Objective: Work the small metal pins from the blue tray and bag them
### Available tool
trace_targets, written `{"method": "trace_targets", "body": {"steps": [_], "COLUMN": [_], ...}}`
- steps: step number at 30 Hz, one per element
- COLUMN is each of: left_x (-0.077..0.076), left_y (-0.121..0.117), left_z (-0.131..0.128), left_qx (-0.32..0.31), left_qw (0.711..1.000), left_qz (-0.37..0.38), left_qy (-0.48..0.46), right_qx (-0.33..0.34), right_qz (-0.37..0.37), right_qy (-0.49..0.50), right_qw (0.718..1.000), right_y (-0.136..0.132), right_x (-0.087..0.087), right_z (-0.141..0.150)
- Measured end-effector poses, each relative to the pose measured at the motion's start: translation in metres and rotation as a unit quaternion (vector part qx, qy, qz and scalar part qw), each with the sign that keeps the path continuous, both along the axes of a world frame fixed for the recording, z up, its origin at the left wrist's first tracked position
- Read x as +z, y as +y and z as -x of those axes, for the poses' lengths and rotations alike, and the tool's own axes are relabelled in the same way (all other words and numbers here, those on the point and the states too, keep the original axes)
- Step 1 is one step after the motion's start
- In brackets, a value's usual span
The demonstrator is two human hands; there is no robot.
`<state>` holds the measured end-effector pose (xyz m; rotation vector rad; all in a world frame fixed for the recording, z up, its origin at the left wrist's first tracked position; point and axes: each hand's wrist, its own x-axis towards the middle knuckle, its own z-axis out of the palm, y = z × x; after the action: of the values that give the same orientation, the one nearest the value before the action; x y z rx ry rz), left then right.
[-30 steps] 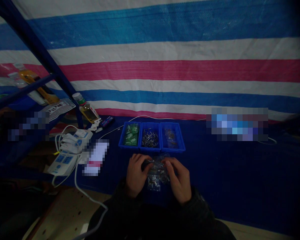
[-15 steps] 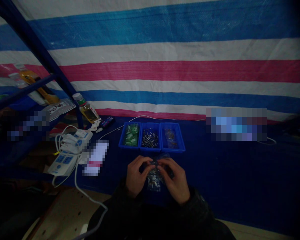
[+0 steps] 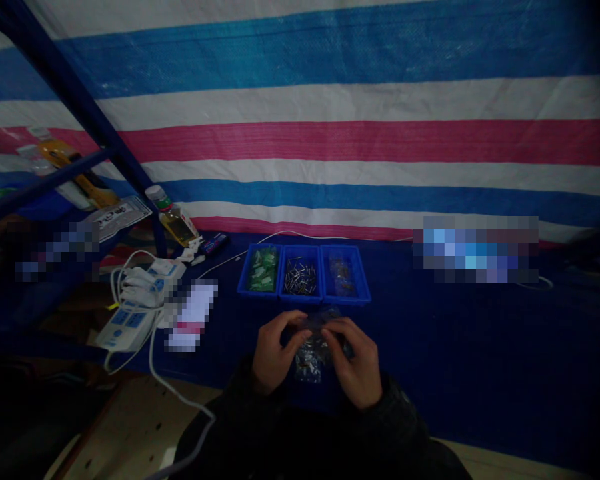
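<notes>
Both hands low over a dark blue cloth point(image 3: 430, 353), fingers curled narrow: left hand point(image 3: 276, 353) and right hand point(image 3: 354, 363) pinching the upper part of a small clear plastic bag point(image 3: 308, 368) between them. Bag contents small, dark, too dim to name. Just ahead of the hands, a blue three-compartment tray point(image 3: 260, 293) with green packets point(image 3: 261, 269), metal pins point(image 3: 300, 277) and brownish packets point(image 3: 343, 277). Well left of the left hand, a white power strip point(image 3: 126, 328). In hand: work at the bag's upper edge, thin film calling for a steady pinch.
</notes>
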<state>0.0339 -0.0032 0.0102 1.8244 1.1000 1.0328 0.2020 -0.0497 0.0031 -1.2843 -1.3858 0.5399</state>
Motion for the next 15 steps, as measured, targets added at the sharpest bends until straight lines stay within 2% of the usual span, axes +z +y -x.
{"method": "trace_targets", "body": {"steps": [8,15], "left_x": [0.001,-0.003], "left_y": [-0.001,-0.002], "left_z": [0.001,0.002], "left_qx": [0.003,-0.01], "left_qw": [1.0,1.0], "left_qz": [0.01,0.004], "left_qy": [0.01,0.007], "right_qx": [0.036,0.048], "right_qz": [0.033,0.025], "right_qy": [-0.018,-0.021], "right_qw": [0.999,0.998], "right_y": [0.002,0.002], "right_x": [-0.006,-0.01], "right_z": [0.002,0.001]}}
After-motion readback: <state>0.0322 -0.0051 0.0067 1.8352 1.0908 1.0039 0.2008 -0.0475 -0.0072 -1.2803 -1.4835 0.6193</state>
